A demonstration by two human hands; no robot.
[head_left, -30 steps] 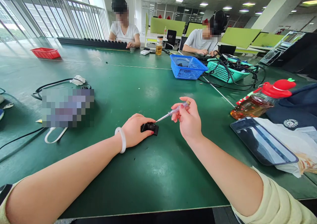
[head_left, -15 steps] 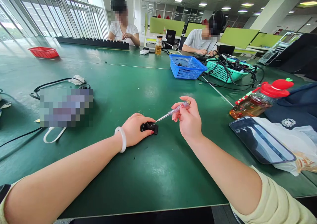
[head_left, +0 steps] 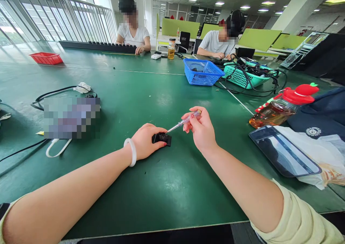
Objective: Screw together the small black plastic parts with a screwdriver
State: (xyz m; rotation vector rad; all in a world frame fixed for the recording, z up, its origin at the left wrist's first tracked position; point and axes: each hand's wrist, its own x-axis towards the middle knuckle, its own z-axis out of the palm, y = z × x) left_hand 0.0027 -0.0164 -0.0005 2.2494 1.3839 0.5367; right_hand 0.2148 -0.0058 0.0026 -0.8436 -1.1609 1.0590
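Observation:
My left hand (head_left: pixel 145 140), with a white bangle at the wrist, grips a small black device (head_left: pixel 164 139) between thumb and fingers on the green table (head_left: pixel 172 190). What kind of device it is I cannot make out. A screwdriver (head_left: pixel 184 121) with a clear, purplish handle is pinched in my right hand (head_left: pixel 201 129). Its metal shaft slopes down to the left, and the tip meets the device's upper right edge or lies very close to it. Part of the device is hidden by my left fingers.
Left of my hands lies a blurred box-like object (head_left: pixel 71 118) with cables. A phone (head_left: pixel 284 150) and a red-lidded bottle (head_left: pixel 283 105) are at the right. Farther back stand a blue basket (head_left: pixel 203 73), a teal basket (head_left: pixel 248 77) and a red tray (head_left: pixel 46 58). Two people sit opposite.
My right hand and the screwdriver have shifted slightly left and the handle has moved down a little. My left hand still holds the device. A person opposite has lowered a hand to the table.

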